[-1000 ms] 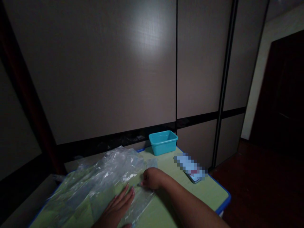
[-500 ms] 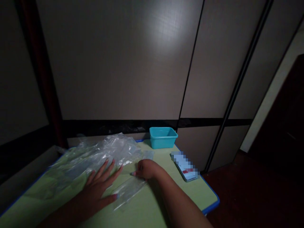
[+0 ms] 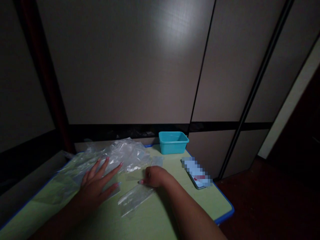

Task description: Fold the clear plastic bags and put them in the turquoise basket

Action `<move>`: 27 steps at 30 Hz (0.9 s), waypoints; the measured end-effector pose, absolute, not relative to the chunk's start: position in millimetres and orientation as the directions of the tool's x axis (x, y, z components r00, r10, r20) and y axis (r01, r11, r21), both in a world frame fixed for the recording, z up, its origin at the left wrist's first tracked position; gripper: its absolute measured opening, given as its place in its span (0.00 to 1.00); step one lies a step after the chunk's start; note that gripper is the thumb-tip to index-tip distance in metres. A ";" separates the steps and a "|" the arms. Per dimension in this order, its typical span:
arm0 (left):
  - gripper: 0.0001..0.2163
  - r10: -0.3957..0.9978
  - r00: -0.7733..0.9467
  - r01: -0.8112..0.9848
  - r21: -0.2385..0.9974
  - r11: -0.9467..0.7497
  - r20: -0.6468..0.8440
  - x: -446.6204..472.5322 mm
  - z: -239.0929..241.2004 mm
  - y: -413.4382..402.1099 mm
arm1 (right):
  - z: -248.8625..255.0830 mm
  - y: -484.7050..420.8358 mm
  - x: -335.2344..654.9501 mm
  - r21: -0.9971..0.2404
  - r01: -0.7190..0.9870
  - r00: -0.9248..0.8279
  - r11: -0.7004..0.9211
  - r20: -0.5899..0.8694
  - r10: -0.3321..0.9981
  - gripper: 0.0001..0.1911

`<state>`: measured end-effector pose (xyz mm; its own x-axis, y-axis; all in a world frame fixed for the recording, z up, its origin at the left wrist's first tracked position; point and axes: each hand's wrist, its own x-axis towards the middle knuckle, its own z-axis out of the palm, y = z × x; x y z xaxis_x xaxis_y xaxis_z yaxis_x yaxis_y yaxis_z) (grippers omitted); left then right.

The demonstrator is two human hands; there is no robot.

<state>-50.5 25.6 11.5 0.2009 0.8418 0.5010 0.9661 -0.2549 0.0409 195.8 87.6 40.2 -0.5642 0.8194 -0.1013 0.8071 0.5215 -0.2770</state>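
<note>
Fingers spread, my left hand (image 3: 100,180) is over the near side of a loose heap of clear plastic bags (image 3: 127,151); whether it touches them I cannot tell. My right hand (image 3: 155,176) is closed in a pinch at the far end of a flat clear plastic bag (image 3: 136,200), which lies slantwise on the green table (image 3: 147,221). The bag's near end is free, to the right of my left thumb. Another small clear plastic piece (image 3: 157,161) lies just beyond my right hand.
A turquoise plastic basket (image 3: 173,148) stands at the table's far edge. To the right lies a phone (image 3: 197,173) with its screen blurred out. Behind the table rises a large grey cabinet (image 3: 130,73). The tabletop has a blue rim (image 3: 225,216).
My left hand has moved left and slightly away from me, off the near part of the flat bag. My right hand stays at the bag's far end. The view has shifted slightly.
</note>
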 end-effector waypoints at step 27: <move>0.23 0.799 0.523 0.842 -0.033 -0.539 0.296 -33.6 0.1 22.9 | 41.1 90.2 194.1 -0.227 0.780 -0.616 0.583 -0.120 0.779 0.21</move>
